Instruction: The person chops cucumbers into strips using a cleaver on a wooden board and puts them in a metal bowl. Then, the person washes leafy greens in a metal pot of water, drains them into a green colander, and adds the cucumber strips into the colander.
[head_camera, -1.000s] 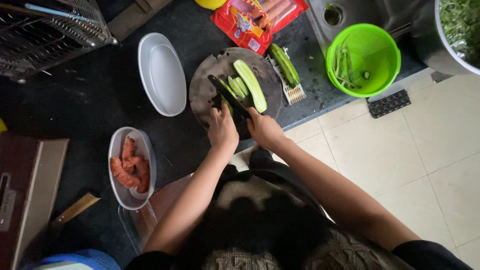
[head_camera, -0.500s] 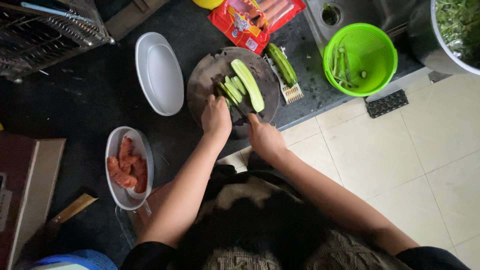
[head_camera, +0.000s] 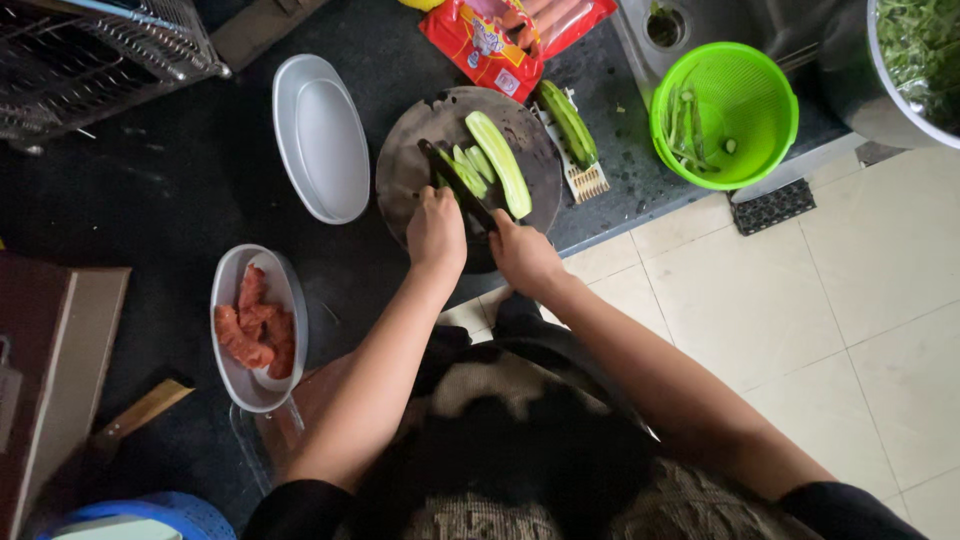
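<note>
A dark knife (head_camera: 455, 180) is gripped in the right hand (head_camera: 522, 256), its blade angled across a round dark cutting board (head_camera: 420, 175). The left hand (head_camera: 436, 232) is curled closed just beside it, pressed on cucumber pieces (head_camera: 470, 168) under the blade. A long cucumber half (head_camera: 499, 165) lies on the board's right side. Beside the board, a whole cucumber (head_camera: 568, 122) rests on a grater (head_camera: 585, 182). Further out are seen an empty white oval dish (head_camera: 320, 140), a dish of red sausages (head_camera: 255, 325), and a green colander (head_camera: 725, 115).
</note>
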